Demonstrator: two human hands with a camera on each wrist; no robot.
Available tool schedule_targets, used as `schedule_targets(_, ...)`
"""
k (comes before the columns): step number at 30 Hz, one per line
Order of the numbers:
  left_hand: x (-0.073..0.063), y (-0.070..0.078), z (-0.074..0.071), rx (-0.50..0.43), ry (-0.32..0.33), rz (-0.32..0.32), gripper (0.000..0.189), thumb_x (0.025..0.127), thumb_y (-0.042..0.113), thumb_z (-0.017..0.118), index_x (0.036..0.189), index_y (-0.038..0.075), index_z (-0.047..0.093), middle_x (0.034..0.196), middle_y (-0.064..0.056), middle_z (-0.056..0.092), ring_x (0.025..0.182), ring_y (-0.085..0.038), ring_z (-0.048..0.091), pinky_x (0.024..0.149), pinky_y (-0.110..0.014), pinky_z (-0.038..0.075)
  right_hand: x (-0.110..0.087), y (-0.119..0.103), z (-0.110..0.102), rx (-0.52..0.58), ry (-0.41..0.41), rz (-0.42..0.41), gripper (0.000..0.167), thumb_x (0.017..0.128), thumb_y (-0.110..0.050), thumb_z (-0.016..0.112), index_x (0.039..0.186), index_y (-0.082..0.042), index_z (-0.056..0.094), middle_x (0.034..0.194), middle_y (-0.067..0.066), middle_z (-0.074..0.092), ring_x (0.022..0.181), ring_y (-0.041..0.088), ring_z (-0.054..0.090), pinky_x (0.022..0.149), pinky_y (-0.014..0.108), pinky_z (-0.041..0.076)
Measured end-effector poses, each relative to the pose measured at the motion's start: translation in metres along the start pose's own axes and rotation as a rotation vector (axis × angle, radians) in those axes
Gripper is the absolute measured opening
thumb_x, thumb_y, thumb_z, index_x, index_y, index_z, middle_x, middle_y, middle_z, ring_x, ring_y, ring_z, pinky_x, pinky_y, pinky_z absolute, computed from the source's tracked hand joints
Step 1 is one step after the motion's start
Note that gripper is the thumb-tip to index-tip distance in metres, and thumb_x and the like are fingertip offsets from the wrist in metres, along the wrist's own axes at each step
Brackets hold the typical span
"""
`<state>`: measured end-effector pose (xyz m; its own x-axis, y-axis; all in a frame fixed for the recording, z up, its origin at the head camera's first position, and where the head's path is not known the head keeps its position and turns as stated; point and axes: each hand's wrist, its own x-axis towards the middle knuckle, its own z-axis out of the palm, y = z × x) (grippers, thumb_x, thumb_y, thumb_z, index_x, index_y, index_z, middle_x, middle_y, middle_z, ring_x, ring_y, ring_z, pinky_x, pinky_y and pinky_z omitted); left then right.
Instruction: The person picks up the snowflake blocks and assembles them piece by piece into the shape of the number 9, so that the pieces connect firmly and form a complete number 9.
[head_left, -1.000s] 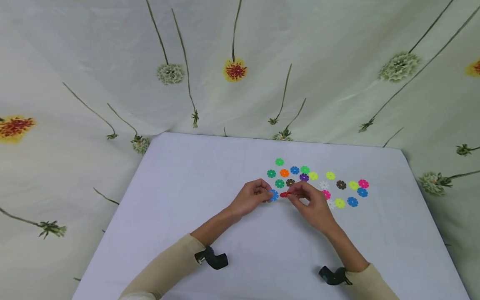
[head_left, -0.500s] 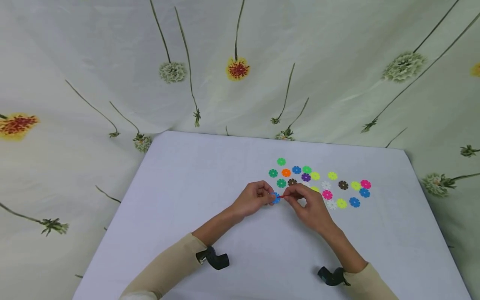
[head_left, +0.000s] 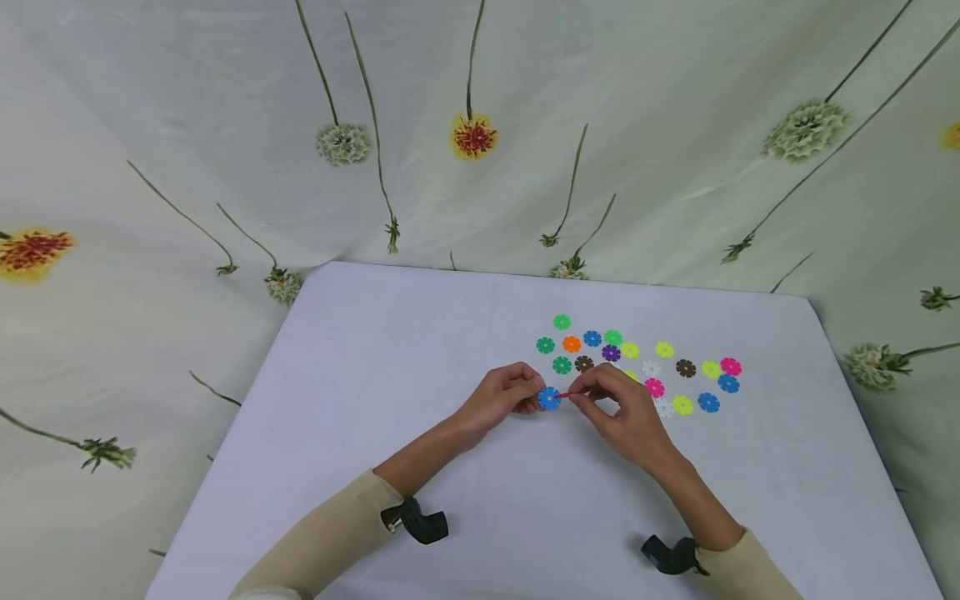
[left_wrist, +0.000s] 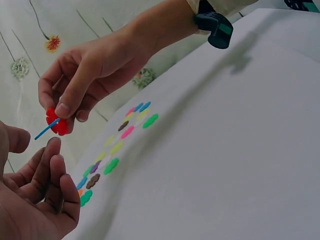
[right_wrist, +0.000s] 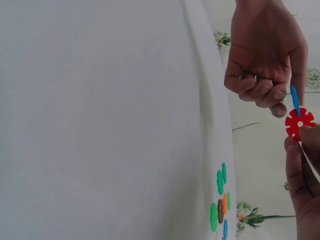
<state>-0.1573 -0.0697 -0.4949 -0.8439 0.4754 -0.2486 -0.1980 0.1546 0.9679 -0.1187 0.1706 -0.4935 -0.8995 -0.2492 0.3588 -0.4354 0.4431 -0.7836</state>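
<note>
Above the worktop [head_left: 360, 358], the right hand [head_left: 618, 408] pinches the red disc [right_wrist: 292, 121] by its edge, seemingly leaving room for the crosswise blue disc [right_wrist: 295, 97], just beside the parted, empty left hand [head_left: 497, 398].

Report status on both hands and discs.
Right hand pinching red disc. Left hand loose beside blue disc. Blue disc meets red disc, apparently slotted. Nothing visibly in the way.

Red disc [right_wrist: 306, 119] now against blue disc [right_wrist: 295, 97]

Loose discs [head_left: 630, 350] lie behind and beside the right hand [head_left: 627, 412]
</note>
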Motion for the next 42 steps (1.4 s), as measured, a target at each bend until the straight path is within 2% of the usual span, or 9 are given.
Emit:
schedule_targets(7,-0.001,-0.002,-0.002,-0.033,-0.018,-0.031,0.024,0.111,0.024,0.058,0.117,0.002,0.066,0.090,0.005,0.071,0.086,-0.012,0.065,0.083,-0.022,0.056,-0.002,0.000,0.002,0.006,-0.006,-0.018,0.024,0.091,0.000,0.082,0.106,-0.018,0.076,0.102,-0.004,0.075,0.094,0.007,0.070,0.085,0.021,0.062)
schedule_targets(12,0.000,-0.004,-0.003,-0.134,-0.092,-0.083,0.031,0.114,0.026,0.049,0.121,0.002,0.067,0.092,0.006,0.070,0.087,-0.012,0.064,0.084,-0.023,0.055,-0.004,-0.003,0.002,0.026,-0.012,-0.031,0.029,0.089,0.002,0.084,0.107,-0.019,0.077,0.103,-0.006,0.078,0.096,0.010,0.073,0.085,0.027,0.064)
schedule_targets(15,0.000,-0.004,-0.003,-0.176,-0.148,-0.116,0.027,0.112,0.023,0.052,0.119,0.003,0.068,0.092,0.005,0.069,0.088,-0.014,0.061,0.083,-0.023,0.055,-0.004,-0.005,0.002,0.038,-0.023,-0.045,0.032,0.087,0.004,0.085,0.107,-0.019,0.077,0.105,-0.006,0.079,0.100,0.011,0.075,0.087,0.028,0.064)
schedule_targets(19,0.000,-0.006,-0.002,-0.223,-0.195,-0.163,0.017,0.109,0.019,0.058,0.114,0.007,0.069,0.094,0.004,0.069,0.088,-0.015,0.060,0.081,-0.023,0.055,-0.005,-0.006,0.004,0.038,-0.038,-0.068,0.035,0.084,0.006,0.087,0.108,-0.018,0.078,0.106,-0.004,0.080,0.103,0.009,0.076,0.092,0.020,0.061)
schedule_targets(22,0.001,-0.008,-0.003,-0.248,-0.191,-0.197,0.016,0.108,0.019,0.061,0.112,0.007,0.069,0.094,0.002,0.069,0.087,-0.015,0.061,0.080,-0.024,0.055,-0.004,-0.004,0.006,0.019,-0.044,-0.087,0.037,0.082,0.006,0.088,0.108,-0.018,0.078,0.107,-0.004,0.080,0.104,0.009,0.076,0.094,0.015,0.059)
schedule_targets(26,0.000,-0.009,-0.006,-0.214,-0.154,-0.220,0.018,0.107,0.021,0.064,0.112,0.005,0.070,0.091,0.002,0.069,0.086,-0.015,0.061,0.080,-0.023,0.057,-0.001,-0.001,0.007,-0.027,-0.046,-0.090,0.034,0.083,0.002,0.089,0.109,-0.016,0.077,0.108,-0.003,0.079,0.102,0.012,0.075,0.088,0.025,0.063)
schedule_targets(29,-0.001,-0.011,-0.011,-0.169,-0.115,-0.224,0.021,0.106,0.023,0.065,0.113,0.005,0.071,0.093,0.002,0.069,0.089,-0.015,0.062,0.080,-0.023,0.057,0.004,0.002,0.008,-0.074,-0.044,-0.030,0.033,0.085,-0.005,0.090,0.112,-0.016,0.075,0.109,-0.003,0.078,0.103,0.014,0.074,0.085,0.033,0.065)
schedule_targets(33,-0.004,-0.015,-0.018,-0.113,-0.076,-0.217,0.021,0.106,0.023,0.063,0.113,0.005,0.070,0.094,0.002,0.067,0.091,-0.015,0.062,0.081,-0.023,0.058,0.013,0.008,0.009,-0.124,-0.059,0.086,0.031,0.089,-0.014,0.088,0.116,-0.017,0.073,0.111,-0.001,0.077,0.105,0.018,0.073,0.085,0.034,0.064)
schedule_targets(42,-0.011,-0.016,-0.028,-0.058,-0.061,-0.171,0.019,0.103,0.021,0.065,0.110,0.003,0.069,0.088,0.002,0.065,0.084,-0.015,0.060,0.078,-0.023,0.056,0.045,0.027,0.013,-0.262,-0.151,0.239,0.024,0.096,-0.019,0.082,0.116,-0.008,0.075,0.108,0.008,0.075,0.101,0.025,0.065,0.088,0.040,0.055)
